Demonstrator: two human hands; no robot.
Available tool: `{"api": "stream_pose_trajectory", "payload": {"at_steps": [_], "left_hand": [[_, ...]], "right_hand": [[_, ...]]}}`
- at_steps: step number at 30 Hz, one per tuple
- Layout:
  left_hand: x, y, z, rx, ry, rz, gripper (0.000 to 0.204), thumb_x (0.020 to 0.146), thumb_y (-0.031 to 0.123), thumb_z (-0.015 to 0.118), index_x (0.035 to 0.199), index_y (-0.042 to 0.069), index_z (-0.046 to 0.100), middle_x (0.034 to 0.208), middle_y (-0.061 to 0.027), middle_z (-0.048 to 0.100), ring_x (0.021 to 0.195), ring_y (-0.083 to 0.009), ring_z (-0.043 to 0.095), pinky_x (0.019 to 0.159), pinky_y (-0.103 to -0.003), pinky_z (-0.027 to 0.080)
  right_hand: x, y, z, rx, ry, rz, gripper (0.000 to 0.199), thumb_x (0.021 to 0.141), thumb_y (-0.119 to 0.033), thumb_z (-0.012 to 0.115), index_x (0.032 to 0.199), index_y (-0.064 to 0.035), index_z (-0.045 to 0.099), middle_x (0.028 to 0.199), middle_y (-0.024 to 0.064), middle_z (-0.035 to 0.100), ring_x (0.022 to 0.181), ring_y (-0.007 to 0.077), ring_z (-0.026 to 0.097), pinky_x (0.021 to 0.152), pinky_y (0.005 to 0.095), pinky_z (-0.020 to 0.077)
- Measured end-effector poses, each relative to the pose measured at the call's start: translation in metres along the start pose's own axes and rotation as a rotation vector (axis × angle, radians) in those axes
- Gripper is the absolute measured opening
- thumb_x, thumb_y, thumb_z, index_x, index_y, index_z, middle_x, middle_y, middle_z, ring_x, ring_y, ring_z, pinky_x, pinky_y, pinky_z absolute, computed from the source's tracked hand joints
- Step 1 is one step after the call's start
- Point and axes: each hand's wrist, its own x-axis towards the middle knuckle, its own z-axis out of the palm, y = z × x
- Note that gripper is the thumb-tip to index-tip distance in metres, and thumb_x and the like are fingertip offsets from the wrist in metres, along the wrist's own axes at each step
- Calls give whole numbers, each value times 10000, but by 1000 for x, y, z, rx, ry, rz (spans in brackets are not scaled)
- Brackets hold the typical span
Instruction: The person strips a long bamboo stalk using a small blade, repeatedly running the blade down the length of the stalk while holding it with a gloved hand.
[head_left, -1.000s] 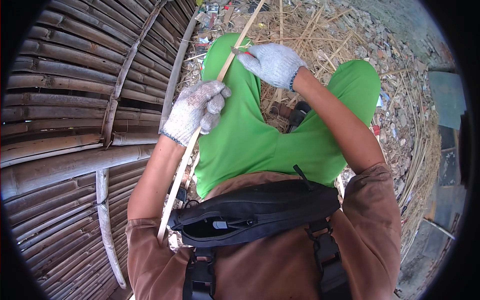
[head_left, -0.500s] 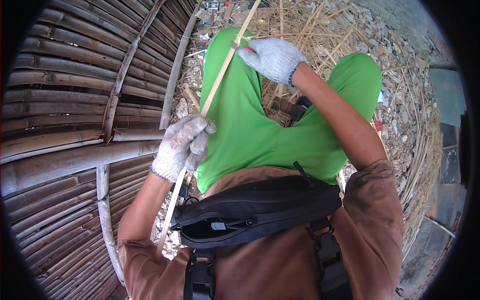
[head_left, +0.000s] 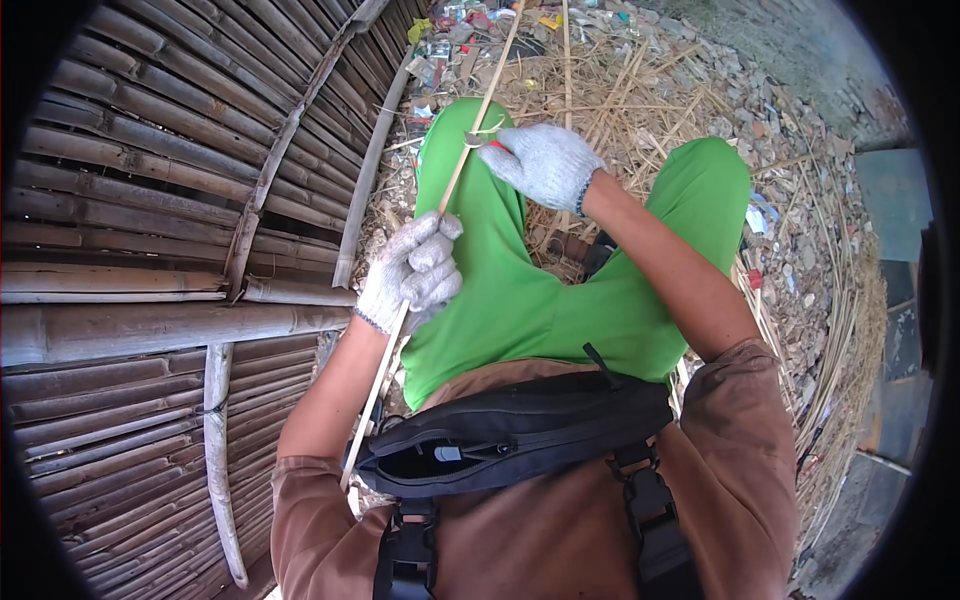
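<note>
A long, narrow, pale bamboo strip [head_left: 457, 187] slants from the far ground across my left thigh, back toward my left upper arm. My left hand [head_left: 415, 268], in a greyish-white knit glove, is closed around it beside that thigh. Farther out, over the left knee, my gloved right hand [head_left: 545, 166] is closed on a small knife [head_left: 497, 149]. Only a bit of its red grip and a short metal blade show. The blade rests against the strip, and a thin curled shaving [head_left: 490, 129] stands up there.
A bamboo-slat wall [head_left: 150, 200] rises on the left, with a bamboo pole [head_left: 375, 165] along its edge. Straw and loose strips [head_left: 620, 100] litter the stony ground ahead. A bundle of thin strips [head_left: 835, 400] lies at the right. A black waist bag [head_left: 530, 440], partly unzipped, crosses my lap.
My left hand has moved forward and to the right, closer to my right hand. The knife still meets the strip over the left knee. The whole view has shifted slightly.
</note>
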Motion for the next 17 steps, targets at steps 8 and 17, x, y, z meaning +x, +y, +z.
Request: {"api": "stream_pose_trajectory", "payload": {"at_steps": [8, 17], "left_hand": [[58, 6, 1, -157, -106, -71, 343, 1171, 225, 402, 1191, -71, 575, 612, 32, 481, 359, -97, 392, 373, -291, 340], [52, 7, 7, -140, -83, -63, 324, 1174, 234, 395, 1227, -46, 549, 613, 22, 479, 364, -101, 398, 402, -297, 365]], "right_hand": [[-5, 5, -7, 61, -71, 26, 534, 1075, -555, 486, 997, -81, 721, 991, 229, 760, 935, 451, 736, 844, 578, 576], [-3, 5, -1, 40, -54, 13, 566, 1063, -604, 493, 1010, -87, 714, 982, 226, 763, 936, 440, 746, 841, 575, 581]]}}
